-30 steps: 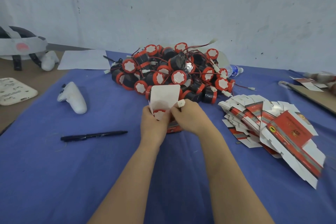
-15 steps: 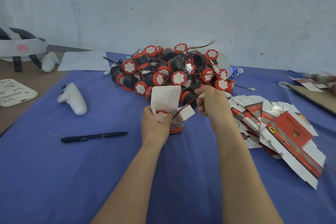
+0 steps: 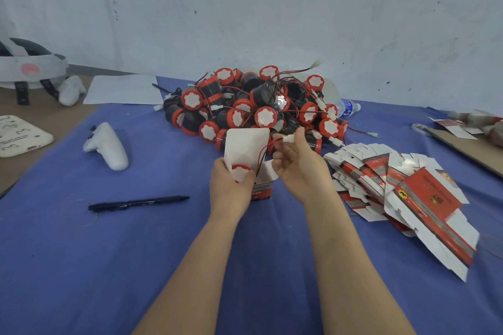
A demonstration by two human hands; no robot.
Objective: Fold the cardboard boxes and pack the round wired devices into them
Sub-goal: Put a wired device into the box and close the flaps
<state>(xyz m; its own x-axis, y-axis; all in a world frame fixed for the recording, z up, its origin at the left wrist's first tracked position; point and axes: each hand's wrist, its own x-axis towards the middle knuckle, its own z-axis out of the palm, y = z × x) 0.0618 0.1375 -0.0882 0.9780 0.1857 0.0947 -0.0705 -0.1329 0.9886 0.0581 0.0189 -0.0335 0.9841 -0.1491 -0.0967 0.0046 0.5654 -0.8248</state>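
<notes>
Left hand (image 3: 231, 190): grips a folded cardboard box (image 3: 262, 190) upright at the blue worktop (image 3: 136, 253), with one round wired device (image 3: 241, 171) seated in its open mouth and the flap raised. Right hand (image 3: 299, 168): pinches that device's white connector (image 3: 288, 139), with the red-and-black wire (image 3: 260, 156) arcing back into the box. Works just in front of the heap of loose devices (image 3: 253, 106), near the fanned flat boxes (image 3: 381, 171). Risks trapping the wire under the flap unless coiled inside, or tugging the device out.

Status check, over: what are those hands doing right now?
Left hand grips box, device inside. Right hand pinches its white connector. Wire not yet tucked in.
</notes>
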